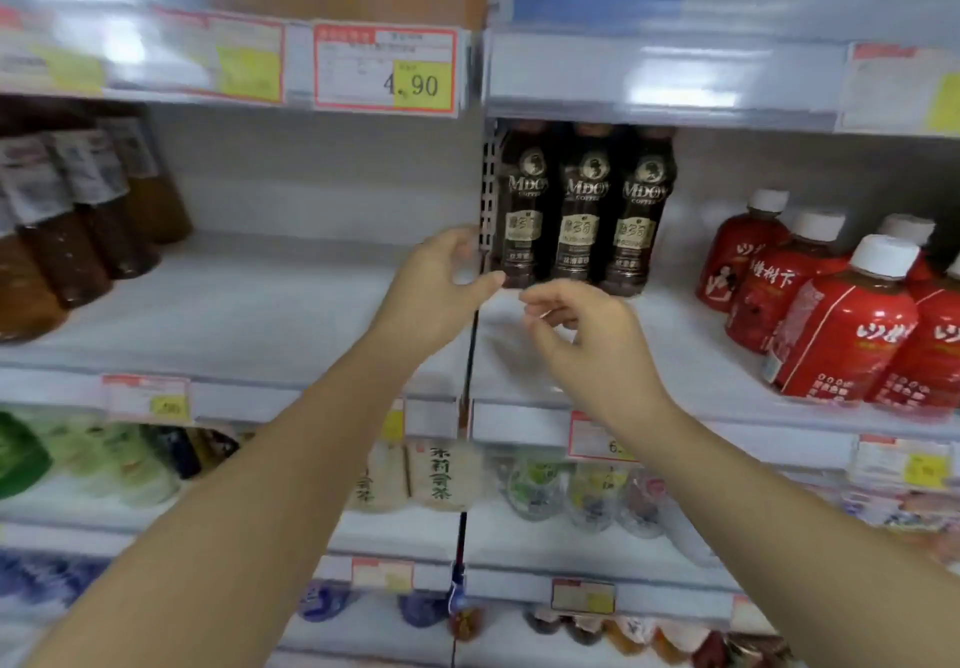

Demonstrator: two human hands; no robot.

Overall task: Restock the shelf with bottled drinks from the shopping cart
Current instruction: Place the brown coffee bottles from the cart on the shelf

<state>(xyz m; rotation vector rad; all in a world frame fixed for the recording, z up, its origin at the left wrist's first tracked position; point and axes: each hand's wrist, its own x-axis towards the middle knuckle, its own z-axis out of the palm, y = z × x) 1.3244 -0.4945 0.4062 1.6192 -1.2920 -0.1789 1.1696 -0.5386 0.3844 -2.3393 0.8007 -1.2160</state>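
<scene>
At the mid shelf point(291, 304), right bay, far-left corner: three dark coffee bottles point(584, 210) stand upright in a row, side by side, labels out, tight against the perforated upright point(487, 184).

Grip state: left hand point(441, 278) sits just in front of the leftmost bottle, fingers loosely curved and spread, nothing in it. Its thumb tip is right at that bottle's base; touching or a hair off, can't tell through the blur. Its fingertips overlap the perforated upright.

The right hand point(582, 324) is lower and just right of the left, over the shelf board in front of the row. Fingers loosely curled, thumb and forefinger close together, holding nothing. The hands are near each other, not touching.

Same bay, right end: red bottles point(841, 324) with white caps in a group, well apart from the coffee.

Left bay, far left: brown bottles point(78, 236) in a line running back.

Rail above: price tag point(384, 70) reading 4.90.

Shelf below: pale tea bottles point(431, 475), blurred.
</scene>
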